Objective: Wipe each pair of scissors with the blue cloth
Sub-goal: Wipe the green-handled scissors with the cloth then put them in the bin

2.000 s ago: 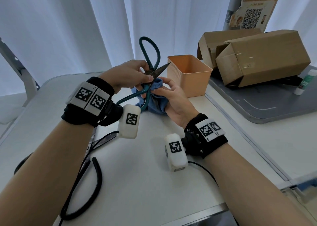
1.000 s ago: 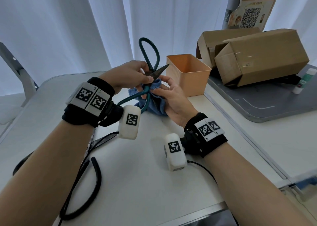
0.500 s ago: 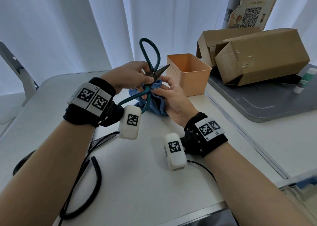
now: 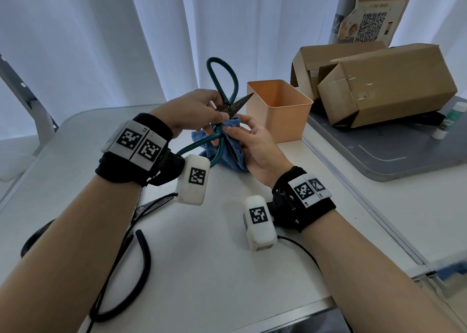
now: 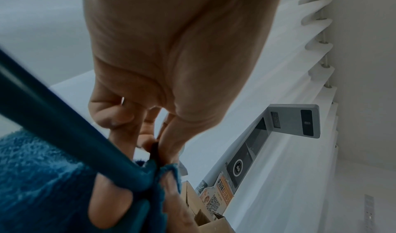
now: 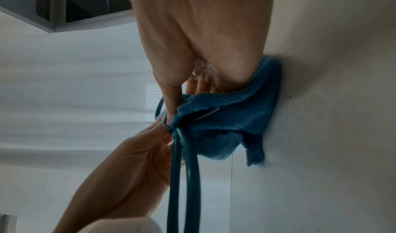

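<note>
A pair of large scissors (image 4: 223, 80) with teal loop handles is held spread above the white table (image 4: 202, 257). One loop stands up; the other loop (image 6: 184, 177) hangs toward me. A dark blade (image 4: 240, 103) points right at the orange bin. My left hand (image 4: 192, 111) pinches the scissors at the pivot. My right hand (image 4: 249, 143) grips the bunched blue cloth (image 4: 232, 155) against the lower handle (image 5: 64, 131) just below the pivot. The second blade is hidden by cloth and fingers.
An orange plastic bin (image 4: 278, 110) stands just right of the hands. Two cardboard boxes (image 4: 384, 85) and a small bottle (image 4: 448, 123) sit on a grey tray (image 4: 379, 155) at the right. Black-handled scissors (image 4: 136, 257) lie on the table near my left forearm.
Hands, scissors and cloth stay almost where they were; only small shifts of the right fingers on the cloth show.
</note>
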`<act>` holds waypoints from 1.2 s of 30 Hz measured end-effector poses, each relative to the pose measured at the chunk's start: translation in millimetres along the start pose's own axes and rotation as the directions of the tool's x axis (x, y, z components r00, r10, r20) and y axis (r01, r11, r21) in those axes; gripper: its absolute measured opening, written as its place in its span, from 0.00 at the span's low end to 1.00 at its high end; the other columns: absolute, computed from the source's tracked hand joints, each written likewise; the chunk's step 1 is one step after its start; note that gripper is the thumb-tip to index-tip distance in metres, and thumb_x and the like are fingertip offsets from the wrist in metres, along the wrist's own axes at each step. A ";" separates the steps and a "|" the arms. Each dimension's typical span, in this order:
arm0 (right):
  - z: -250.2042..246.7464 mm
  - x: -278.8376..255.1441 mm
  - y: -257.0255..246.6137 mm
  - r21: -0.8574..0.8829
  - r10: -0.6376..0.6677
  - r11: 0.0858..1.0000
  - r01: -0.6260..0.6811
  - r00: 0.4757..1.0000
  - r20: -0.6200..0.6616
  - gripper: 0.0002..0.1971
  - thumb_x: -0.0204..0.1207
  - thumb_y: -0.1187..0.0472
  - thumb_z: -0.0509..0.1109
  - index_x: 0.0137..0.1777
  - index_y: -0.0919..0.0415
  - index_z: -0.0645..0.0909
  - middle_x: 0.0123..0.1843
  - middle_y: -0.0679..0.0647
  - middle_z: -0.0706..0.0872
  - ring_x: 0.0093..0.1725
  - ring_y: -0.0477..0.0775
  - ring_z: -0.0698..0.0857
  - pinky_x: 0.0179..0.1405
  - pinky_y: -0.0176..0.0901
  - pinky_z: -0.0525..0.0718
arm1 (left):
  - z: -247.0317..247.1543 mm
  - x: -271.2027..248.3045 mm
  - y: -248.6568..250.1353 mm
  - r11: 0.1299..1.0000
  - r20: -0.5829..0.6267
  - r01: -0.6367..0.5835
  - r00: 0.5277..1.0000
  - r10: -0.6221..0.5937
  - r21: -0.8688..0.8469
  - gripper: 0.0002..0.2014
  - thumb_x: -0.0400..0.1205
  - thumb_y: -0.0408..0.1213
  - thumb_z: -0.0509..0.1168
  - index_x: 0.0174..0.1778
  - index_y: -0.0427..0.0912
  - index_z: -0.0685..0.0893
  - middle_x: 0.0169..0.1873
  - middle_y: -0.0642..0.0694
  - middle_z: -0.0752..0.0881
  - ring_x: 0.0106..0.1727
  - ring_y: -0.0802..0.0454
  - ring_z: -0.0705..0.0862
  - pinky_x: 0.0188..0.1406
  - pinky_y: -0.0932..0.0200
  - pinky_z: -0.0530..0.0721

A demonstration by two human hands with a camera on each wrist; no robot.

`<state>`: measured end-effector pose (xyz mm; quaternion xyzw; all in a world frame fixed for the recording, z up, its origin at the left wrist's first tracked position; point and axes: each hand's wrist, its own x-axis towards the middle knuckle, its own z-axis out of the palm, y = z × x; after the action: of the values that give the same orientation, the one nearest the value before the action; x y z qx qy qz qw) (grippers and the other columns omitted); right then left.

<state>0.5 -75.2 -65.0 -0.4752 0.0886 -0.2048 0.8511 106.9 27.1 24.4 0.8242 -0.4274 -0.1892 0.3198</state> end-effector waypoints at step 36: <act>2.0 1.8 2.7 -0.052 -0.004 0.999 0.002 0.999 -0.040 0.13 0.79 0.70 0.70 0.61 0.61 0.75 0.63 0.72 0.84 0.63 0.70 0.85 0.69 0.64 0.80 | -5.1 -1.5 -1.6 0.999 -0.007 -0.011 1.000 0.011 -0.037 0.03 0.85 0.37 0.67 0.50 0.43 0.81 0.38 0.51 0.83 0.33 0.57 0.80 0.29 0.65 0.72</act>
<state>3.5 -73.2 -66.1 -0.4929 0.1101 -0.2131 0.8364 109.9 30.9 27.1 0.8164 -0.4272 -0.1927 0.3375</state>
